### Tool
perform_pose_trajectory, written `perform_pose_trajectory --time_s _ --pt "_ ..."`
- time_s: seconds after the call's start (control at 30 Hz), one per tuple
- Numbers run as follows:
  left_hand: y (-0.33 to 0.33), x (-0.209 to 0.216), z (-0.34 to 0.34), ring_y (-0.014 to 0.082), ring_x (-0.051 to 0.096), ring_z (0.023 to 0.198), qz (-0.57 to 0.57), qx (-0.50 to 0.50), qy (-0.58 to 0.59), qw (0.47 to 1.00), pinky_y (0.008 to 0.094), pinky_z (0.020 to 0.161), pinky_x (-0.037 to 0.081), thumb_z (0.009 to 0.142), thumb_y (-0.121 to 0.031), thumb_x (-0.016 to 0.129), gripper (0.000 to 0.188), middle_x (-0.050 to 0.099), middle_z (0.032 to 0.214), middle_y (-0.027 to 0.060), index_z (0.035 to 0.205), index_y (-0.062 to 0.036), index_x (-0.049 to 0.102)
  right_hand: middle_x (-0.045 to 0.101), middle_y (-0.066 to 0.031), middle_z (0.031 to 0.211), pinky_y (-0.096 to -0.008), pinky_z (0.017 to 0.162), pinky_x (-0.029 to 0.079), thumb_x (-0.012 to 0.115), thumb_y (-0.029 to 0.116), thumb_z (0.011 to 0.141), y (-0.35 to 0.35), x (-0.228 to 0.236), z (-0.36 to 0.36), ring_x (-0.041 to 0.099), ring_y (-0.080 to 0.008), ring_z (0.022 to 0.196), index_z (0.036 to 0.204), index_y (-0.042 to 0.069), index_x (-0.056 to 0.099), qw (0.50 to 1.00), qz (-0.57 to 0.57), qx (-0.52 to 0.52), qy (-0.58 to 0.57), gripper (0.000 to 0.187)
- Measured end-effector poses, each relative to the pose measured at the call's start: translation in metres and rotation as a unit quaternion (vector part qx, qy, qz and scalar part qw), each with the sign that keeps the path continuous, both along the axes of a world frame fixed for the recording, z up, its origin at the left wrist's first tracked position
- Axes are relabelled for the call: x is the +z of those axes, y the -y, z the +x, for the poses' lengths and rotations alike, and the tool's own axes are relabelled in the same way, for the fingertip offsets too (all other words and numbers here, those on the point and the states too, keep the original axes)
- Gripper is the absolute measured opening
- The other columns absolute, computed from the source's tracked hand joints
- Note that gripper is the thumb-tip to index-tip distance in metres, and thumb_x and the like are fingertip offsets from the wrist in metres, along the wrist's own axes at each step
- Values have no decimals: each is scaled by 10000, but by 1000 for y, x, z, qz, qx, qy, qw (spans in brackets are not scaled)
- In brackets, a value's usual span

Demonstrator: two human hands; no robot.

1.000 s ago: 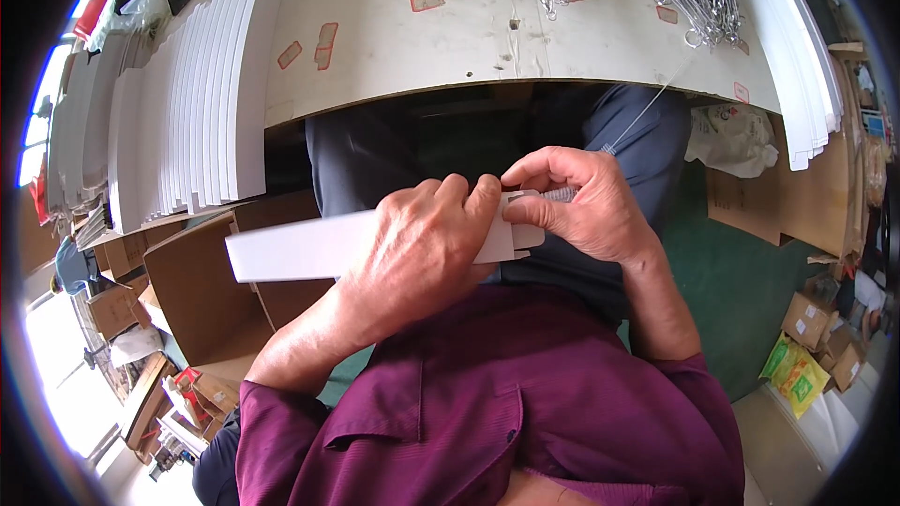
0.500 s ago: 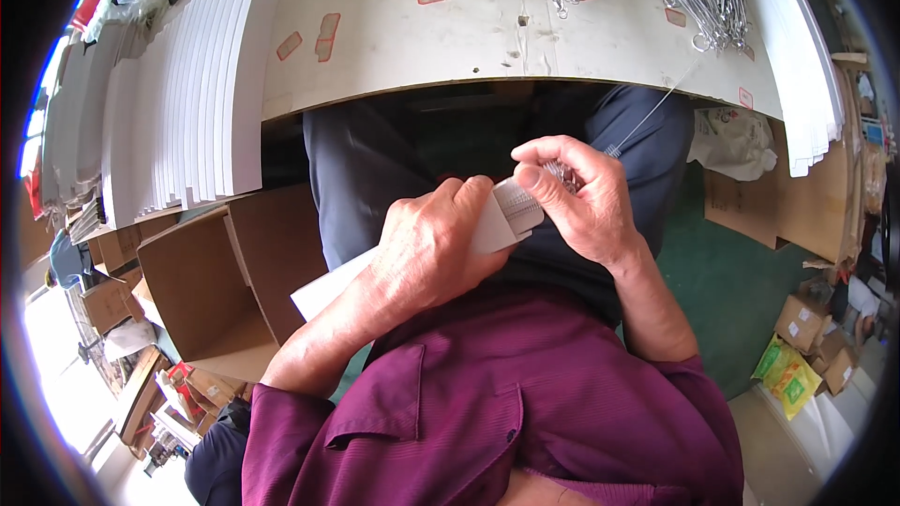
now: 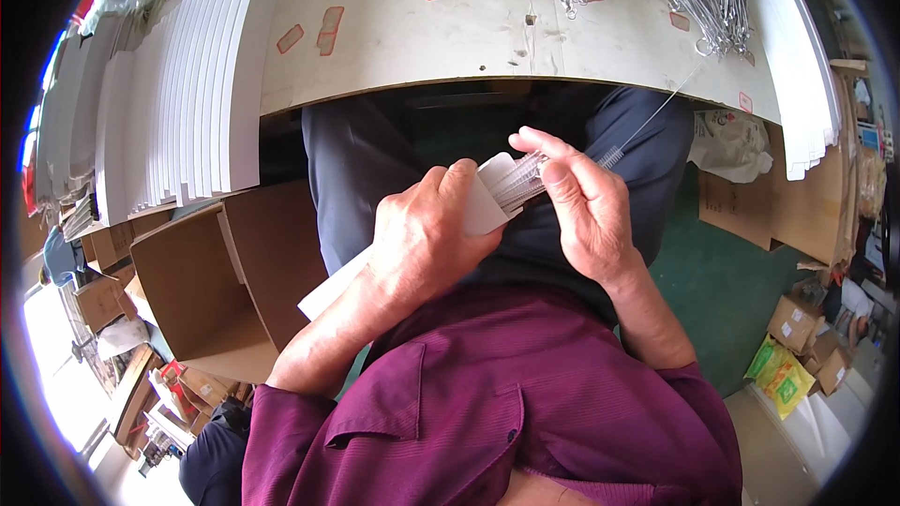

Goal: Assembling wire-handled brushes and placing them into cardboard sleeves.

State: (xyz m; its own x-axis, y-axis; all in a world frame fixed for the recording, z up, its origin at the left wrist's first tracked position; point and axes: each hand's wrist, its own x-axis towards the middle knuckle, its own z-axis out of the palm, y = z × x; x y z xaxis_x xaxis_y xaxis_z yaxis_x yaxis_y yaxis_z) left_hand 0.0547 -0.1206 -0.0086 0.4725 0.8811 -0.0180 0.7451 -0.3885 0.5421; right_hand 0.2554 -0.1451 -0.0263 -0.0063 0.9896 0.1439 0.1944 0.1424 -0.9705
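Note:
My left hand (image 3: pixel 422 225) is wrapped around a long, narrow white box (image 3: pixel 333 292), tilted over my lap with its open end up and to the right. A bundle of thin wire brushes (image 3: pixel 516 186) sticks out of that end, beside a raised white flap (image 3: pixel 495 167). My right hand (image 3: pixel 591 211) has the outer end of the bundle between thumb and fingers, its palm hiding part of it. Beyond this hand, a single wire brush (image 3: pixel 609 158) shows its bristles, with its thin wire running up toward the table edge.
On the pale table (image 3: pixel 394 33) ahead lie heaps of looped wire handles (image 3: pixel 698 0). Folded white boxes stand in a row (image 3: pixel 202 84) at left, and more white boxes (image 3: pixel 797 75) lie at right. An open cardboard carton (image 3: pixel 202 290) sits left of my legs.
More of the brush bundle now shows outside the box's mouth, and the flap has come into view. My right hand has shifted slightly to the right and its thumb has moved.

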Motion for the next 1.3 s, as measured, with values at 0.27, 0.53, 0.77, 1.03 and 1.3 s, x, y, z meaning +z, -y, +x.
perform_pose_trajectory --time_s 0.27,0.53,0.77,1.03,1.3 --pt "0 -4 1 317 722 762 1 9 16 1000 417 649 604 684 -183 860 548 696 899 147 1139 2 617 739 -168 1112 -301 865 578 670 134 1004 5 3 -23 719 -186 1003 1257 -34 637 977 -112 -51 -175 306" --pt "0 -5 1 328 726 767 23 27 28 999 422 647 606 689 -197 874 553 700 903 155 1136 -2 615 753 -112 952 -270 718 589 751 153 947 7 3 -14 724 -132 813 1106 -29 690 988 -124 -40 -80 250" --pt "-1 -9 2 278 676 615 80 23 51 995 393 512 560 700 -189 841 457 625 758 96 1042 -13 594 755 -125 963 -269 681 588 712 117 969 8 4 -16 723 -140 794 1157 -32 699 997 -60 -38 -36 240" --pt "1 -7 4 331 733 789 21 41 18 999 412 654 608 702 -253 898 550 710 931 158 1113 -4 629 749 -80 900 -266 700 606 700 91 975 7 3 -15 711 -104 780 1072 -31 694 986 -124 -50 -100 157" --pt "-3 -4 2 338 734 808 -15 37 35 999 413 687 611 708 -241 894 553 711 949 167 1128 1 627 723 -79 984 -259 715 586 749 45 914 0 0 -5 714 -120 832 1070 -3 682 989 -114 -4 -95 177"
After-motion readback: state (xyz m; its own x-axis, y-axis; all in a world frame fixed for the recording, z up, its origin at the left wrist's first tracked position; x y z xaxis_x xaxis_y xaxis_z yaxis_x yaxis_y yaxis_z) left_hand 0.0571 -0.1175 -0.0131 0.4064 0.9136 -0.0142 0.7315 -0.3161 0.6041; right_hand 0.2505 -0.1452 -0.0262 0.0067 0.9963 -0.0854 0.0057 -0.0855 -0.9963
